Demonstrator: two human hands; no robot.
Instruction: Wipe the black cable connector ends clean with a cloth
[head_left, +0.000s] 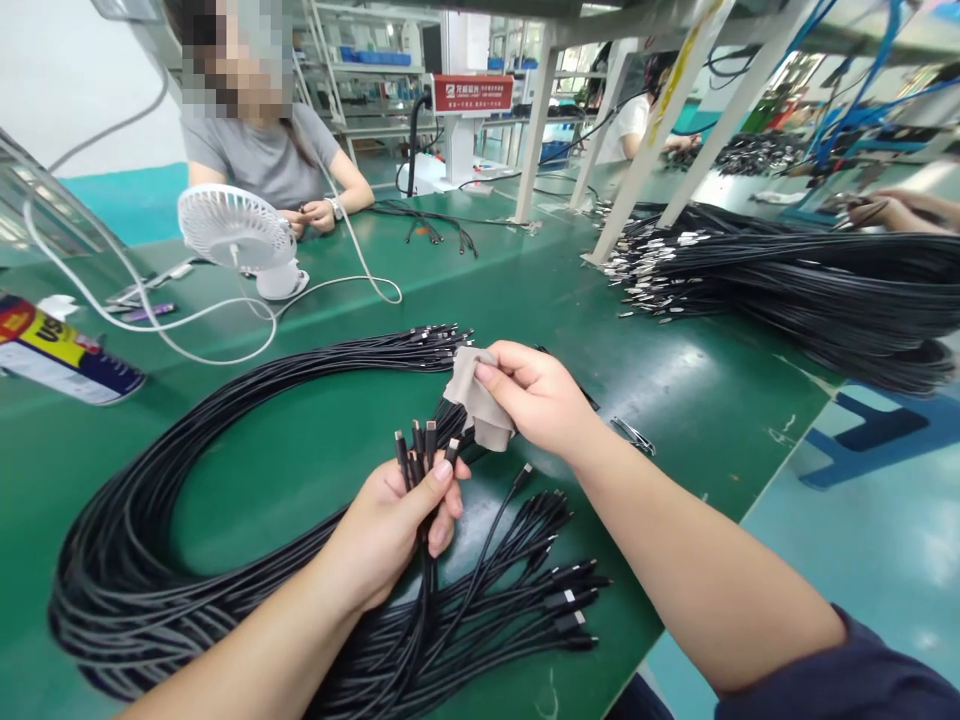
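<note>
Several black USB cables (417,458) stand up out of my left hand (409,505), its fingers wrapped round them just below the metal-tipped plugs. My right hand (525,395) pinches a crumpled grey cloth (481,405) between thumb and fingers, a little above and to the right of those plugs. The cloth hides part of the cables behind it. A large looped bundle of black cables (112,540) curves round the left side of the green table. One end of the bundle lies beyond my hands; the other plug ends (562,590) fan out below them.
A white fan (236,230) with a looping white cord stands at the back left, near a spray can (64,350). Another cable pile (787,280) lies at the right by the shelf legs. A person (262,150) sits opposite. Metal tweezers (634,436) rest beside my right forearm.
</note>
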